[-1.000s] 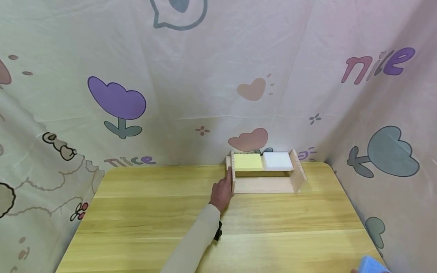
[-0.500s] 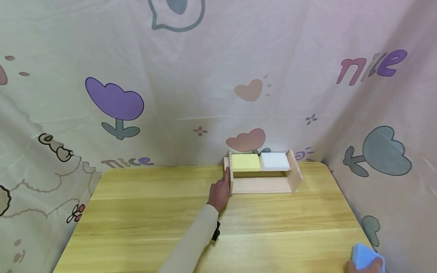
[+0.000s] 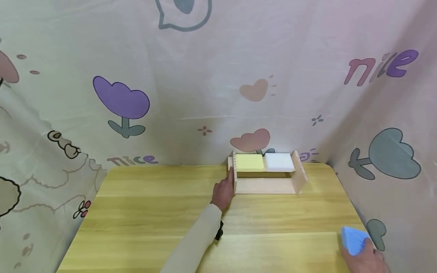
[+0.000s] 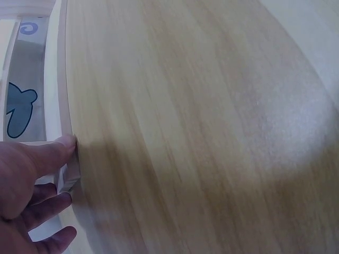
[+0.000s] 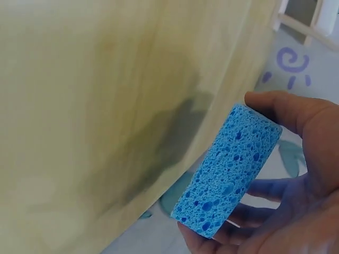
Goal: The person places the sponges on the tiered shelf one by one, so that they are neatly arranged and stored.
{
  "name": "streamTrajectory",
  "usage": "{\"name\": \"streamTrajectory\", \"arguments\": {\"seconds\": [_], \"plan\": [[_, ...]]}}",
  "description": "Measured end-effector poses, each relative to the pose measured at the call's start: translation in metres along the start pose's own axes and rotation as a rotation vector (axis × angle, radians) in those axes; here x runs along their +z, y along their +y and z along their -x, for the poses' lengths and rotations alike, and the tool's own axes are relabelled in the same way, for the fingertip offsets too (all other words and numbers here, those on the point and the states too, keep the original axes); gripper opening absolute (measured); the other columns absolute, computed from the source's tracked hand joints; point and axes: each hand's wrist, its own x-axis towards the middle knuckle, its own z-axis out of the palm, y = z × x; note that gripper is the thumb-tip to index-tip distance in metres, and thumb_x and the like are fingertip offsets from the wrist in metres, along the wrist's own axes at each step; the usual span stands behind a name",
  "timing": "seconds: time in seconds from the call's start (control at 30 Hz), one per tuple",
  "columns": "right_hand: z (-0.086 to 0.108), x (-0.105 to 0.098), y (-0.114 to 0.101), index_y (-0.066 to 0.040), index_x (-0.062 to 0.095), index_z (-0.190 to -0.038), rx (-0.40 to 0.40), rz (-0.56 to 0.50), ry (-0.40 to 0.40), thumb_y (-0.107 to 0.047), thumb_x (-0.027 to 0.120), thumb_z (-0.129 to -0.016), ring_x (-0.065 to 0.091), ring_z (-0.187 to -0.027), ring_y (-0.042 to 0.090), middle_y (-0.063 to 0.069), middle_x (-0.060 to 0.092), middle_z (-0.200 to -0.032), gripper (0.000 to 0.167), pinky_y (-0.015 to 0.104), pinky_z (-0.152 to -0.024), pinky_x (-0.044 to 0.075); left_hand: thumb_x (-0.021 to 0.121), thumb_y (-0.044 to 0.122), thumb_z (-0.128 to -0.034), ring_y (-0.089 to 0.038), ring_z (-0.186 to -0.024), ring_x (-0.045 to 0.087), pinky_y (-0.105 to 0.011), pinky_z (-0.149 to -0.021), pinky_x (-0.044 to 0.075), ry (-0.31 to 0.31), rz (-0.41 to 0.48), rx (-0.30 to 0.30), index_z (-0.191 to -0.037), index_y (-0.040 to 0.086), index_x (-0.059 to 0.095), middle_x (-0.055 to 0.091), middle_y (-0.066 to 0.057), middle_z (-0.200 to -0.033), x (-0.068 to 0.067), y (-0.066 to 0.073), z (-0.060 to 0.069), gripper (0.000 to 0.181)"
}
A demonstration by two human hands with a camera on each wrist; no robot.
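Note:
A small pale wooden shelf (image 3: 266,185) stands at the back of the table, right of the middle. On its upper level a yellow block (image 3: 249,162) and a white block (image 3: 279,162) lie side by side. My left hand (image 3: 223,192) holds the shelf's front left corner, the index finger along the outer face of the side panel and the thumb at the front edge. At the table's right edge my right hand (image 3: 367,258) grips a blue sponge (image 3: 353,239). In the right wrist view, the porous sponge (image 5: 228,172) sits between thumb and fingers, held off the table.
The wood-grain table (image 3: 143,220) reaches back to a patterned cloth (image 3: 191,76), which also hangs along both sides. A black strap (image 3: 219,231) shows at my left wrist.
My right hand has come further into view from the bottom right, bringing the blue sponge forward and left. The left hand stays at the shelf's corner; the head view has shifted slightly.

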Motion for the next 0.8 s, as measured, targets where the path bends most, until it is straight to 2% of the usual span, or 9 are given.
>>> {"name": "streamTrajectory", "arguments": {"seconds": [0.13,0.3,0.43,0.6,0.8], "plan": [[0.005,-0.003,-0.016,0.008,0.012,-0.143,-0.138,-0.008,0.021,-0.041,0.066,-0.079,0.037,-0.108,0.058,0.041,0.024,-0.125,0.096,0.063,-0.082,0.042,0.084,0.017,-0.0704,-0.02,-0.074,0.066,-0.033,-0.06,0.051,0.023,0.002,0.006,-0.151,0.005,0.012,0.071,-0.009,-0.095,0.001,0.001,-0.001,0.109],[0.012,-0.005,-0.041,0.006,0.01,-0.147,-0.279,-0.048,0.028,-0.037,0.067,-0.08,0.032,-0.113,0.061,0.041,0.021,-0.134,0.098,0.067,-0.084,0.038,0.083,0.017,-0.0722,-0.019,-0.072,0.065,-0.032,-0.059,0.05,0.021,-0.008,0.007,-0.151,0.005,0.013,0.07,-0.008,-0.093,0.002,0.001,-0.002,0.107],[0.016,-0.006,-0.056,0.007,0.013,-0.147,-0.39,-0.049,0.046,-0.032,0.068,-0.079,0.032,-0.115,0.061,0.041,0.023,-0.136,0.095,0.068,-0.086,0.037,0.083,0.017,-0.0718,-0.019,-0.071,0.065,-0.031,-0.058,0.05,0.021,-0.009,0.011,-0.151,0.005,0.013,0.07,-0.008,-0.092,0.003,0.001,-0.002,0.107],[0.017,-0.009,-0.067,0.005,0.016,-0.147,-0.473,-0.024,0.035,-0.03,0.069,-0.078,0.032,-0.118,0.059,0.039,0.024,-0.139,0.094,0.069,-0.089,0.035,0.084,0.017,-0.0711,-0.018,-0.067,0.063,-0.029,-0.056,0.048,0.023,-0.011,0.017,-0.151,0.005,0.013,0.069,-0.006,-0.087,0.004,0.001,-0.003,0.107],[0.016,-0.008,-0.08,0.003,0.023,-0.146,-0.586,0.003,0.027,-0.025,0.072,-0.078,0.034,-0.12,0.057,0.037,0.029,-0.139,0.089,0.067,-0.086,0.034,0.084,0.018,-0.0713,-0.016,-0.064,0.061,-0.029,-0.054,0.046,0.022,-0.027,0.014,-0.151,0.005,0.014,0.068,-0.005,-0.083,0.002,0.001,-0.002,0.107]]}}
